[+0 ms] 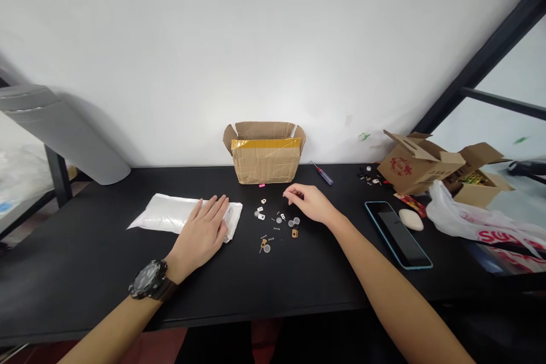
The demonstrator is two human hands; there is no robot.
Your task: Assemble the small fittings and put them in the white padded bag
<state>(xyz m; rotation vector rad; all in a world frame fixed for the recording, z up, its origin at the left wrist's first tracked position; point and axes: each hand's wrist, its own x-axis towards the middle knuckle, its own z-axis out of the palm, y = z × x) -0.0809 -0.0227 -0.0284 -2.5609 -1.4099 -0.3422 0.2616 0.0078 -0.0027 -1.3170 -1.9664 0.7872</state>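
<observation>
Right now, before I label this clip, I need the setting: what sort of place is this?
Probably a small home work desk: a black desk holds a small screwdriver, loose small parts and an opened cardboard box.

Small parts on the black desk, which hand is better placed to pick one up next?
Probably the right hand: it sits right beside the small parts, fingers curled toward them, while the left hand lies flat on the white plastic packet, farther off.
</observation>
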